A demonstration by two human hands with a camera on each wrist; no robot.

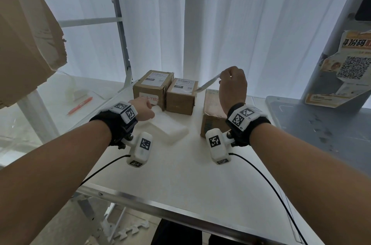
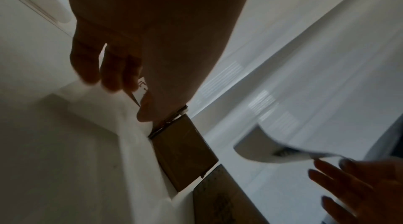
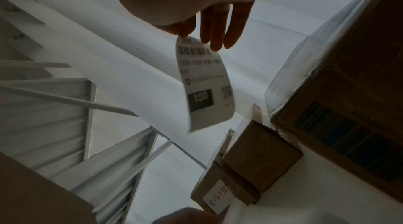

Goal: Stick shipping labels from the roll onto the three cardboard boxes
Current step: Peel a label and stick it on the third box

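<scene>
Three cardboard boxes stand in a row at the back of the white table point(image 1: 180, 174). The left box point(image 1: 152, 88) and the middle box point(image 1: 181, 94) each carry a white label on top. The right box point(image 1: 211, 112) is partly hidden by my wrist. My right hand point(image 1: 231, 84) is raised above it and pinches a printed shipping label point(image 1: 207, 83) by one end. The label point(image 3: 205, 86) hangs curled from thumb and forefinger. My left hand point(image 1: 143, 109) rests on the white label stack point(image 1: 170, 126); its thumb and fingers point(image 2: 109, 72) pinch a thin sheet edge there.
An orange pen point(image 1: 80, 106) lies on the lower surface at left. A metal shelf frame point(image 1: 120, 24) and a big cardboard piece point(image 1: 24, 34) are at upper left. A grey stand with a QR poster point(image 1: 351, 68) is on the right. White curtain hangs behind.
</scene>
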